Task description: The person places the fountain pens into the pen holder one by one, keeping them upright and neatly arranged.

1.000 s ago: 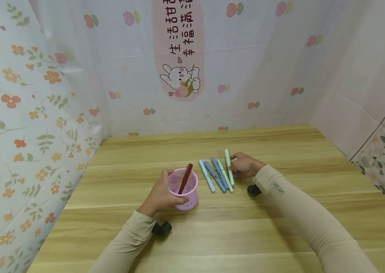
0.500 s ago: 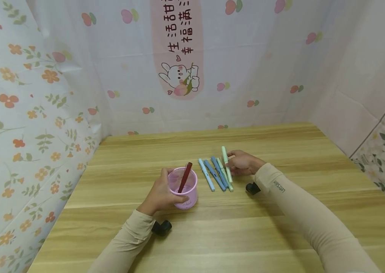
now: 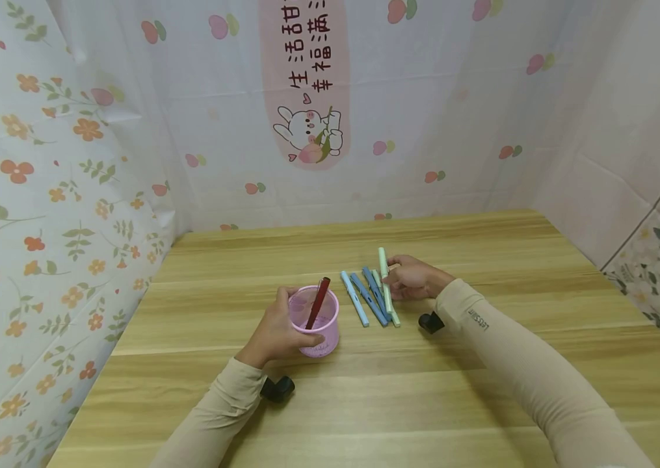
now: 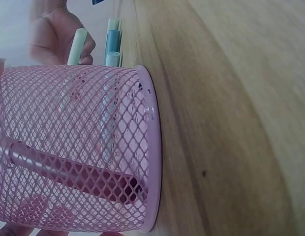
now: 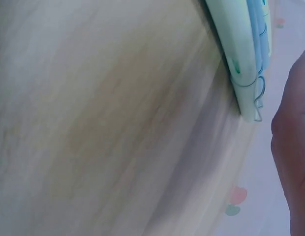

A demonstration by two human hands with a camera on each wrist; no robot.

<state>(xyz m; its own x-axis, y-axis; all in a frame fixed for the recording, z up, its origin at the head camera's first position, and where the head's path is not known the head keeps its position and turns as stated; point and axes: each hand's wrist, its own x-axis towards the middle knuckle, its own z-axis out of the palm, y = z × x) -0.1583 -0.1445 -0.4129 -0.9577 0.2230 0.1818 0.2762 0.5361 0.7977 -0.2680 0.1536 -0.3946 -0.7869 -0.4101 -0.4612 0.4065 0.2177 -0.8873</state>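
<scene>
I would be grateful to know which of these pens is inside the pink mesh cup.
It is the dark red pen, leaning inside the pink mesh cup; the blue pens and light green pens are all outside it.

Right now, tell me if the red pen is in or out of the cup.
In: the red pen leans inside the pink cup, its top above the rim, lower end visible through the mesh.

Cup point(image 3: 325, 345) on table point(image 3: 423, 403), pen point(image 3: 318, 303) inside, more pens point(image 3: 370, 300) right, apparently overlapping

Cloth-screened nook, floral hangings point(image 3: 66, 214), wood-grain table point(image 3: 400, 403)
</scene>
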